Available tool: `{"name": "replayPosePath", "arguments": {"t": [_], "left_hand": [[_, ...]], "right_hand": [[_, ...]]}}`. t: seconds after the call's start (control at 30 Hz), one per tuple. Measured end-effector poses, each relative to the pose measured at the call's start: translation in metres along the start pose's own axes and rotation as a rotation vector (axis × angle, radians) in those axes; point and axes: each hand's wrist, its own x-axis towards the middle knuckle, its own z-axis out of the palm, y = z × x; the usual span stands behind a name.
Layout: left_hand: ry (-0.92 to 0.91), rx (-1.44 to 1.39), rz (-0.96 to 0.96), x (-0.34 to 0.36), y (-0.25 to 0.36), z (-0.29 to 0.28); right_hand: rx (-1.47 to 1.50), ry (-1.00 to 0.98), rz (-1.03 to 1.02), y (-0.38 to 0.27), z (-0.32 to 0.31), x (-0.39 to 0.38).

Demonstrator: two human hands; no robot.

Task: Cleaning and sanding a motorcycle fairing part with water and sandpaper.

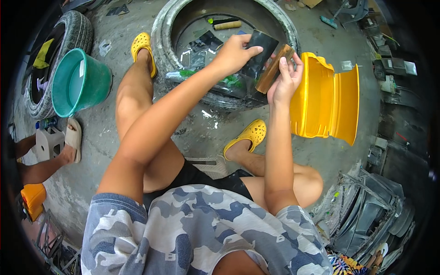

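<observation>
My left hand (233,56) pinches a stiff black sheet (262,46), resembling sandpaper, with the thumb on top. Close beside it, my right hand (285,81) is closed around a narrow brown block (275,69) that looks like worn wood, held at a slant. The sheet's lower end meets or overlaps the block; I cannot tell which. Beneath both hands lies a glossy dark panel (231,88) with green patches, across the near side of a grey tyre (161,33). Inside the tyre's ring are black scraps (206,41) and a tan roll (228,25).
A yellow plastic shell (316,94) stands right of the tyre. On the left are a teal bucket (98,78), another tyre (85,34), and a person's sandalled foot (72,142) beside a small stool (48,143). Dark plastic parts (366,211) are piled at lower right.
</observation>
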Motion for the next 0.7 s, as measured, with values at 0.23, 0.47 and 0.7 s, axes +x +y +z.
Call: {"name": "replayPosePath", "arguments": {"t": [0.23, 0.47, 0.7], "left_hand": [[-0.134, -0.407, -0.183, -0.005, 0.005, 0.012], [-0.102, -0.065, -0.083, -0.003, 0.008, 0.002], [-0.076, -0.025, 0.305, 0.009, -0.015, 0.012]], "right_hand": [[0.07, -0.105, 0.154, 0.003, -0.013, 0.006], [0.137, -0.077, 0.319, 0.01, -0.004, 0.002], [0.205, -0.047, 0.482, 0.006, -0.014, -0.001]]}}
